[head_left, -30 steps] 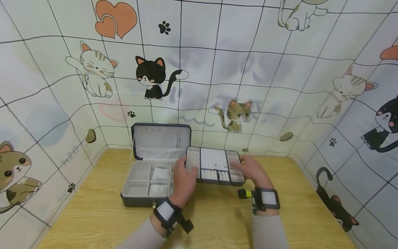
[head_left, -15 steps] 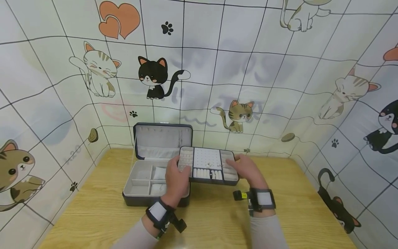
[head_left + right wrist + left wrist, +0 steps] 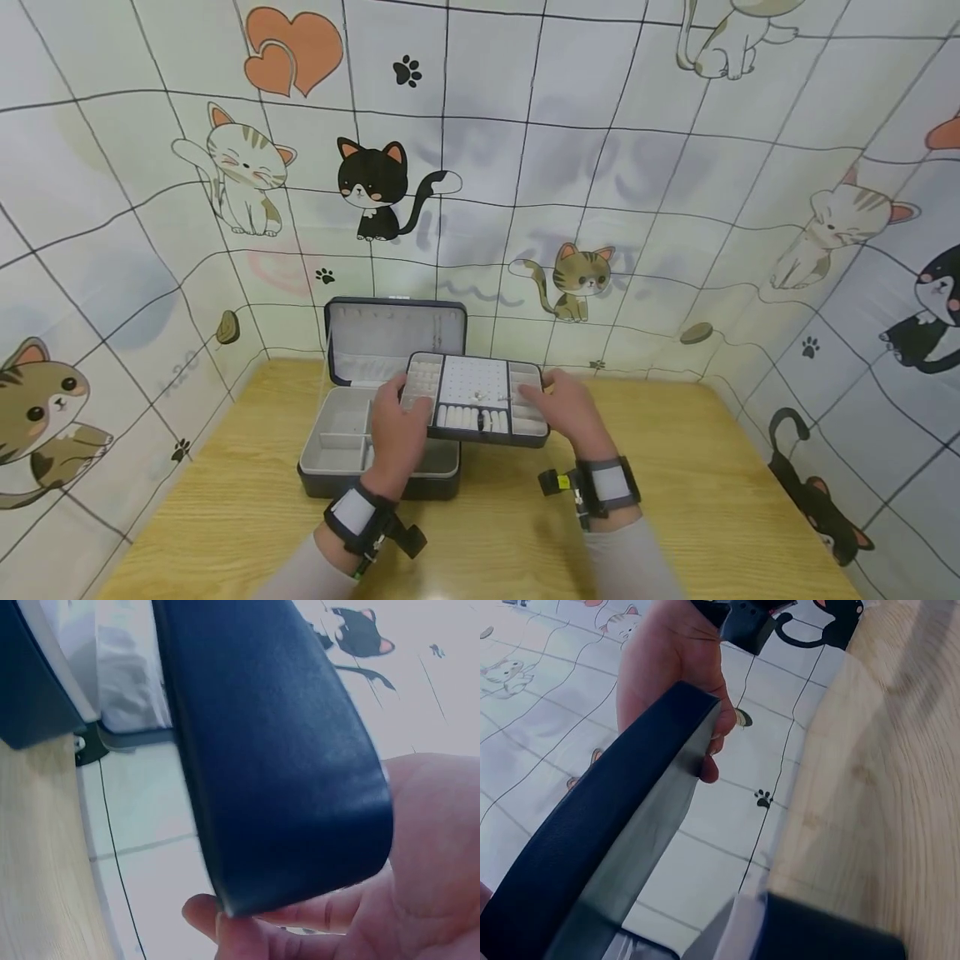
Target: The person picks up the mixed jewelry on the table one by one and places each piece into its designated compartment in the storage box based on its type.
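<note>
Both hands hold a dark blue jewelry tray (image 3: 474,383) by its two short ends, raised above the table. My left hand (image 3: 400,429) grips the left end, thumb on top over the small compartments. At the right end my right hand (image 3: 568,407) grips, with the thumb over the long slots. White ring rolls, a dark ring and small earrings show in the tray. Below and to the left stands an open jewelry box (image 3: 378,487), its lid (image 3: 396,333) leaning back. The tray overlaps the box's right part. The wrist views show the tray's dark side (image 3: 277,765) and underside (image 3: 649,817).
The box has divided compartments, partly hidden by my left hand and the tray. It stands on a wooden table (image 3: 495,542). A cloth wall (image 3: 480,167) printed with cats rises behind the table and at both sides.
The tray has moved left with both hands, from the right of the jewelry box to partly over it. The box has stayed in place, and the view has shifted slightly.
</note>
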A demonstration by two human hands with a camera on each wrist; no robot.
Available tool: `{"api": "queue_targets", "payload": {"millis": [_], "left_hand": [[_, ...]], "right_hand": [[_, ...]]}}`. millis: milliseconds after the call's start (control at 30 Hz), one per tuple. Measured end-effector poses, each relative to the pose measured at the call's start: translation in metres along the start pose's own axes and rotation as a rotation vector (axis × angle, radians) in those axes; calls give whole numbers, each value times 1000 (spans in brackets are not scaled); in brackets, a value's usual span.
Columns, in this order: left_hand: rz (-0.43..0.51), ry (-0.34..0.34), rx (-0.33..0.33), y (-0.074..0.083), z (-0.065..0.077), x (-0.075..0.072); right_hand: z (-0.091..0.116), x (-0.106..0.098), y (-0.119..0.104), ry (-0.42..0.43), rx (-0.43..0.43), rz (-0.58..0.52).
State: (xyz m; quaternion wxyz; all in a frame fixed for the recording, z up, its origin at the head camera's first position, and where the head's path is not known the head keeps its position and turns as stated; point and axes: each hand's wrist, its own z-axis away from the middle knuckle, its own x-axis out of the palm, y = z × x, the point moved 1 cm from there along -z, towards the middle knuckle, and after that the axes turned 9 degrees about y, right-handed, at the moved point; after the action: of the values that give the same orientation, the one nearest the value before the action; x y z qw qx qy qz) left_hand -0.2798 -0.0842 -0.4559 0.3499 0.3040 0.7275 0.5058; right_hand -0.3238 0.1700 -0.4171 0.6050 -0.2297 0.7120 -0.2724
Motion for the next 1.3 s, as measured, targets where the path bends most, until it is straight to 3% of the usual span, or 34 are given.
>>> {"api": "queue_targets", "payload": {"millis": [267, 600, 833, 967, 1300], "left_hand": [[-23, -23, -94, -13, -9, -24], [-71, 1, -74, -19, -21, -45], [-51, -6, -117, -24, -28, -66], [-74, 23, -113, -29, -31, -74], [-112, 23, -105, -41, -35, -90]], "right_hand": [[9, 23, -17, 31, -27, -28], [13, 47, -26, 37, -23, -119], [21, 65, -34, 42, -47, -168], [25, 73, -38, 47, -59, -207], [31, 90, -46, 32, -80, -258]]}}
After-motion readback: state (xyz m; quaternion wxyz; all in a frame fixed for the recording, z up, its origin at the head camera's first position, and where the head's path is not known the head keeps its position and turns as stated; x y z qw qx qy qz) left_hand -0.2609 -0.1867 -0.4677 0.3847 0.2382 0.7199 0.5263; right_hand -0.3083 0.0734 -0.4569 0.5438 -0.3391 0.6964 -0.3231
